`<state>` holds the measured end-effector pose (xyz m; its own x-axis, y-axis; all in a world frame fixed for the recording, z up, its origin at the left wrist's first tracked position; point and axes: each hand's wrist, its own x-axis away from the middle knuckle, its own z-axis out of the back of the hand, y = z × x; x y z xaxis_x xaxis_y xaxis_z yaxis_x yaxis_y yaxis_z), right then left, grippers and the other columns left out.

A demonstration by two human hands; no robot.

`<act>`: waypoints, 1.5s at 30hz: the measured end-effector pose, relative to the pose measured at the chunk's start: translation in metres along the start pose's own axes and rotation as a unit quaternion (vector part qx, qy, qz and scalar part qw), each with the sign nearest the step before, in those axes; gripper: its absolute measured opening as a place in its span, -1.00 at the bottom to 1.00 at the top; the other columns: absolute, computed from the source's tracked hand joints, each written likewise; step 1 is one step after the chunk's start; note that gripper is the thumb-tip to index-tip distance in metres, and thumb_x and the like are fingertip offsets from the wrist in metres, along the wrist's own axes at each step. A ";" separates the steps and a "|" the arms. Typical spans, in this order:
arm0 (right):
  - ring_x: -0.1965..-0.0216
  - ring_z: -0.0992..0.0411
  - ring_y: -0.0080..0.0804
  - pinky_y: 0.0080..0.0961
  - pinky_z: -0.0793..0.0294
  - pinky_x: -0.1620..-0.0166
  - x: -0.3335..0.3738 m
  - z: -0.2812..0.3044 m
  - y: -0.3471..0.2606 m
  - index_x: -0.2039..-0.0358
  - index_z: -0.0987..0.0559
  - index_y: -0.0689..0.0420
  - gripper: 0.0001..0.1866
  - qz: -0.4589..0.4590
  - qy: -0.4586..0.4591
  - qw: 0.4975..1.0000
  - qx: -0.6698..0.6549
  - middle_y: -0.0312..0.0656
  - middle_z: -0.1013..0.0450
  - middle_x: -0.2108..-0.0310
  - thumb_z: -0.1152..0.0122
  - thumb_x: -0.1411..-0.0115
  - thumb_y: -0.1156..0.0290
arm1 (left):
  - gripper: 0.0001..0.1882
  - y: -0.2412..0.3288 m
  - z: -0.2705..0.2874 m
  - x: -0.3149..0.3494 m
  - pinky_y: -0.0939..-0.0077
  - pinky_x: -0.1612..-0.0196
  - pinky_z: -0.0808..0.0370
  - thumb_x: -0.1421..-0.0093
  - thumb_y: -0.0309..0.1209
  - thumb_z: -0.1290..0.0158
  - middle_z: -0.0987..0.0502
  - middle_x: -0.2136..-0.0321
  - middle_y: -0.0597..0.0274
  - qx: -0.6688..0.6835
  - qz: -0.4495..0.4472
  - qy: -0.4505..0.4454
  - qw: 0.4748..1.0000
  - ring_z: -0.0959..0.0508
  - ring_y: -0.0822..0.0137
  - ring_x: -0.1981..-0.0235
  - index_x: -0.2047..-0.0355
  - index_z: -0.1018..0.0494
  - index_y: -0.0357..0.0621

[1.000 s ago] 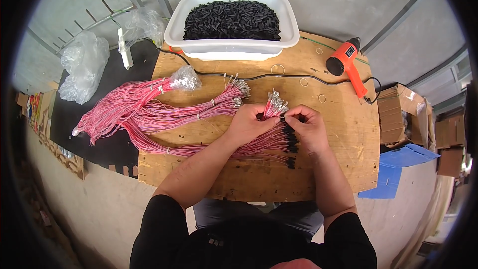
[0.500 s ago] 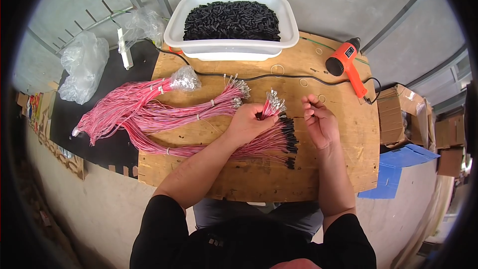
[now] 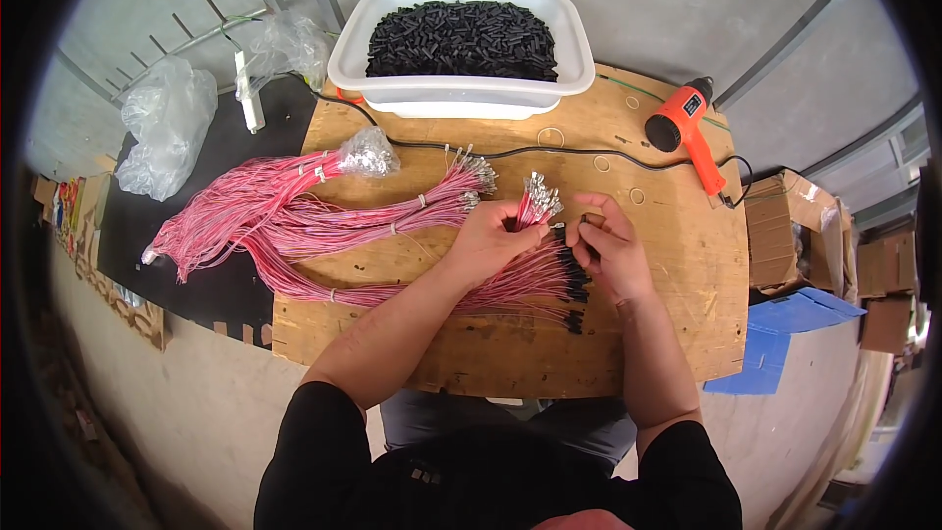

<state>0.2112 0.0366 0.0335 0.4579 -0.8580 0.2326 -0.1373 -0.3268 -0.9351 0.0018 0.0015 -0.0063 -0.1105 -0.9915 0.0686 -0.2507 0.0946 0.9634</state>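
Observation:
My left hand [image 3: 489, 243] is closed around a bundle of pink wires [image 3: 536, 204], whose bare silvery terminals fan out above the fist. One terminal sticks out to the right, between thumb and forefinger. Close to it, my right hand [image 3: 615, 253] pinches a small black sleeve [image 3: 586, 222]; whether sleeve and terminal touch, I cannot tell. Below the hands lie wire ends with black sleeves [image 3: 573, 280] on them. More pink wires [image 3: 343, 216] stretch left over the table, tied in bunches, with silvery terminals at their right ends.
At the back stands a white tub [image 3: 461, 96] holding a heap of small black sleeves [image 3: 461, 39]. An orange heat gun [image 3: 692, 132] lies at the right rear, its black cord [image 3: 510, 151] crossing the wooden table [image 3: 677, 334]. Several rubber bands, plastic bags [image 3: 169, 128] and cardboard boxes [image 3: 800, 226] surround the work.
My right hand has moved left to the wire bundle, and a black sleeve now shows between its fingertips. My left hand stays in place with its wires.

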 end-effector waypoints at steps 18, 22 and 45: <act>0.47 -0.37 -0.72 -0.76 -0.34 0.38 -0.005 0.003 0.017 0.21 -0.66 0.24 -0.83 0.051 0.036 0.995 -0.078 -0.33 -0.56 0.38 -0.28 -0.18 0.70 | -0.89 0.000 0.001 -0.001 0.67 0.43 -0.41 -0.24 -0.50 -0.21 -0.56 0.51 0.34 0.023 0.001 -0.011 1.000 -0.48 0.60 0.50 0.31 -0.57 -0.33; 0.45 -0.39 -0.71 -0.76 -0.36 0.38 -0.005 0.004 0.018 0.22 -0.65 0.24 -0.83 0.048 0.044 0.996 -0.065 -0.31 -0.57 0.37 -0.28 -0.18 0.71 | -0.93 0.006 -0.001 0.000 0.64 0.42 -0.39 -0.24 -0.53 -0.19 -0.53 0.52 0.34 0.013 0.013 -0.013 1.000 -0.46 0.57 0.51 0.32 -0.55 -0.31; 0.56 -0.29 -0.82 -0.81 -0.19 0.53 -0.003 -0.001 0.018 0.20 -0.68 0.25 -0.87 0.080 0.066 0.994 0.026 -0.40 -0.54 0.46 -0.30 -0.23 0.62 | -0.89 0.006 -0.001 0.001 0.67 0.45 -0.32 -0.21 -0.50 -0.22 -0.50 0.54 0.49 -0.050 -0.012 -0.007 0.999 -0.37 0.68 0.49 0.31 -0.61 -0.31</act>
<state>0.2070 0.0327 0.0162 0.3140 -0.9430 0.1100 -0.1525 -0.1644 -0.9745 0.0007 0.0008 0.0001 -0.1194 -0.9920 0.0418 -0.1566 0.0604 0.9858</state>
